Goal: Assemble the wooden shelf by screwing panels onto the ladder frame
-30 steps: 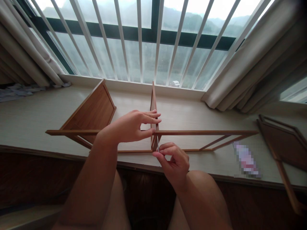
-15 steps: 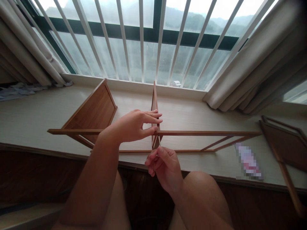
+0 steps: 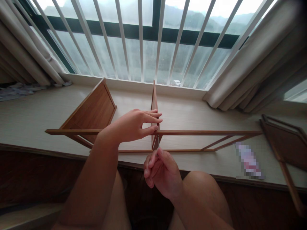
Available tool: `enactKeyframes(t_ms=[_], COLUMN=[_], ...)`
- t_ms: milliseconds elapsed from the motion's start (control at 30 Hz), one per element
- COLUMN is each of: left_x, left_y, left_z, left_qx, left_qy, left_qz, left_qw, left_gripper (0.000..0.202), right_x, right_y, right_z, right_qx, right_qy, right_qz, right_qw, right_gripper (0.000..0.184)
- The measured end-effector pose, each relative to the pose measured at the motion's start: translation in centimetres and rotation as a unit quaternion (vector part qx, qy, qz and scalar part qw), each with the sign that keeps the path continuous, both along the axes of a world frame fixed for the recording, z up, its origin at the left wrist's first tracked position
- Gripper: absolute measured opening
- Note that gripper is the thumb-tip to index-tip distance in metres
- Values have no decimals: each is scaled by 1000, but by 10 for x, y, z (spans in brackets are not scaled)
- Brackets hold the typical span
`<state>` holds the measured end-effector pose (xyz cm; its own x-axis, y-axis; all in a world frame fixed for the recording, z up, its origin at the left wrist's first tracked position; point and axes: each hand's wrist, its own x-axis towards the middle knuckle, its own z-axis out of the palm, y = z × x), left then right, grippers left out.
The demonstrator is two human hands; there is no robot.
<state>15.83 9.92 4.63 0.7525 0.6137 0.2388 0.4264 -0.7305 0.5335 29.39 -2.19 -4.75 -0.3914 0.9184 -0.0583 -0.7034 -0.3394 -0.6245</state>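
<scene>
A brown wooden frame (image 3: 206, 133) stands on the pale ledge, with long rails running left to right. Its middle panel (image 3: 154, 95) and left panel (image 3: 92, 110) stick out toward the window. My left hand (image 3: 141, 123) lies across the joint of the middle panel and the upper rail, fingers stretched and apart, thumb near the rail. Below that joint, my right hand (image 3: 163, 171) is closed, palm up, pinching a thin metal hex key (image 3: 158, 142). The key points up at the underside of the joint; its lower part is hidden by my fingers.
The pale ledge (image 3: 182, 111) runs beneath a barred window (image 3: 148, 60). Curtains (image 3: 244, 64) hang on both sides. At the right lies another dark wooden piece (image 3: 285, 140), near a blurred pinkish packet (image 3: 249, 159). My knees are against the ledge's front edge.
The fingers of my right hand have turned and shifted slightly down, and the hex key stands more upright. My left hand and the frame stay almost where they were.
</scene>
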Motion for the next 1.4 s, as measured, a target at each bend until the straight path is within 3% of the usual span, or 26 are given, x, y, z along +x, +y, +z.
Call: enactKeyframes(t_ms=[133,233,300,433,500,700,1000,1200,1400], left_x=[0,0,0,0,1,0,0,0,1], left_y=[0,0,0,0,0,0,0,0,0], left_z=[0,-1,-1,0,0,-1,-1,-1,-1], left_qx=[1,4,9,4,-2,-1,11,8,2], left_qy=[-1,2,6,3,-2,-8,6,1,-5], left_qz=[2,3,4,3,2,1,2,4,2], left_qw=[1000,1000,1000,1000,1000,1000,1000,1000,1000], left_gripper=[32,32,31,31,31,29,31,29,29], right_x=[-3,-2,2,14,18,19,17,14,5], right_y=[-4,-6,-6,-2,1,7,11,12,8], right_z=[-1,-4,-5,-3,0,5,2,6,15], right_qx=[8,46,108,239,252,178,140,57,19], right_qy=[-16,-154,-297,-497,-516,-489,-428,-268,-46], right_qz=[-6,-50,-108,-172,-163,-133,-115,-71,-3], right_qw=[1000,986,942,817,803,843,885,959,999], right_gripper=[47,49,46,44,50,58,57,53,48])
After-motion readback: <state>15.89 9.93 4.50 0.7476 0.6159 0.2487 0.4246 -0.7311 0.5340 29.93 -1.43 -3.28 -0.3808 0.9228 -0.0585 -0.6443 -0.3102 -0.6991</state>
